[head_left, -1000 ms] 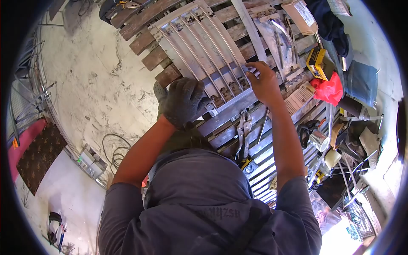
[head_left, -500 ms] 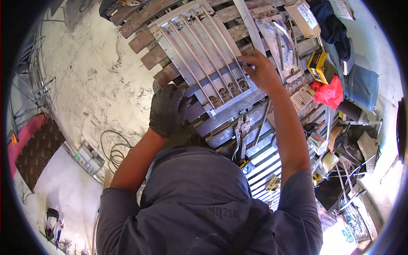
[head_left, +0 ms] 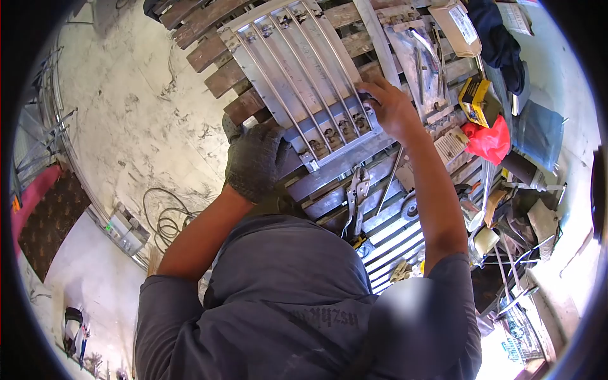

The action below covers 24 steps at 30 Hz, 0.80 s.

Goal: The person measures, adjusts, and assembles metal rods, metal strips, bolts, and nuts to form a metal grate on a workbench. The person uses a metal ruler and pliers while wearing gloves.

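Observation:
A metal grille (head_left: 308,75), several thin parallel rods over a flat plate, lies at a slant on wooden pallet slats. A flat bluish-grey strip (head_left: 325,119) crosses beneath the rods near the end closest to me. My left hand (head_left: 256,161), in a dark work glove, is closed beside the grille's near left corner; what it holds is hidden, though a grey edge (head_left: 230,128) shows just past the glove. My bare right hand (head_left: 391,109) is at the grille's right side, its fingers and thumb curled on the edge.
Locking pliers (head_left: 358,190) and a thin rod (head_left: 389,180) lie on the pallet (head_left: 304,185) near me. To the right are a cardboard box (head_left: 456,30), a yellow-black box (head_left: 476,101), a red bag (head_left: 489,139) and cluttered tools. A coiled cable (head_left: 166,221) lies on the floor at left.
The view has shifted slightly, so the pallet and grille appear a little higher and farther left. My left hand has moved slightly closer to the grille; my right hand stays at its right edge.

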Tool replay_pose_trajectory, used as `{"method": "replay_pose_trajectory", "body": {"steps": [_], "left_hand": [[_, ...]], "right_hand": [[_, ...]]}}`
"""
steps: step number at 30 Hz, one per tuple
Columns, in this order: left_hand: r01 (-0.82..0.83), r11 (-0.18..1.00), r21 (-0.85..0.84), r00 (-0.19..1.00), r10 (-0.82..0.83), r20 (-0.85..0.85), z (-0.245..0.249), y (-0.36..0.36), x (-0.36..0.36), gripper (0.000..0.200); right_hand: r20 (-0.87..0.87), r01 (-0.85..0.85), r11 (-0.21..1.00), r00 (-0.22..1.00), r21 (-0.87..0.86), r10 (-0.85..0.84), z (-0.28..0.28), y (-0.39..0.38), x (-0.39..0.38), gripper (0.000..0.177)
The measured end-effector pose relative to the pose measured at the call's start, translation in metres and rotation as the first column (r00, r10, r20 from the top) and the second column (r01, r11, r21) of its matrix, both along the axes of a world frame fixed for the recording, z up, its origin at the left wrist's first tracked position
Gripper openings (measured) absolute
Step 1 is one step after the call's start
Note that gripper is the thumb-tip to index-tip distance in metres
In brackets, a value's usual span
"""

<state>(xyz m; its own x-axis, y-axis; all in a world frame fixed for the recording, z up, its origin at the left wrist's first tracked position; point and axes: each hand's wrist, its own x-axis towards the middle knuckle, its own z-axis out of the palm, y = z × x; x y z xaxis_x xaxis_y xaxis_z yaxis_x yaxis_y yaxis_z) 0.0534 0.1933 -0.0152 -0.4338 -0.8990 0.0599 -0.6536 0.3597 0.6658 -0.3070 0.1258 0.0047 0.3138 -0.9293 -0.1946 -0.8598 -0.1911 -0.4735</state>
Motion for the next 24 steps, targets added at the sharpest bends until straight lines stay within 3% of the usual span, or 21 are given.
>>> {"method": "replay_pose_trajectory", "body": {"steps": [5, 14, 20, 24], "left_hand": [[0.029, 0.999, 0.015, 0.999, -0.029, -0.027, 0.005, 0.003, -0.004, 0.031], [0.034, 0.997, 0.062, 0.999, -0.036, 0.038, 0.004, 0.021, -0.011, 0.034], [0.064, 0.998, 0.006, 0.998, -0.064, -0.011, 0.004, 0.017, -0.01, 0.035], [0.061, 0.998, -0.022, 0.998, -0.061, -0.006, 0.001, 0.018, -0.009, 0.035]], "right_hand": [[0.168, -0.003, 1.0, 0.986, -0.02, 0.007, 0.002, 0.007, -0.004, 0.043], [0.117, -0.017, 1.0, 0.993, -0.02, 0.019, -0.001, 0.016, -0.012, 0.039], [0.102, 0.115, 0.986, 0.987, 0.122, -0.128, 0.021, 0.015, 0.002, 0.036], [0.197, 0.261, 0.932, 0.929, 0.251, -0.313, 0.013, 0.018, 0.0, 0.032]]}}
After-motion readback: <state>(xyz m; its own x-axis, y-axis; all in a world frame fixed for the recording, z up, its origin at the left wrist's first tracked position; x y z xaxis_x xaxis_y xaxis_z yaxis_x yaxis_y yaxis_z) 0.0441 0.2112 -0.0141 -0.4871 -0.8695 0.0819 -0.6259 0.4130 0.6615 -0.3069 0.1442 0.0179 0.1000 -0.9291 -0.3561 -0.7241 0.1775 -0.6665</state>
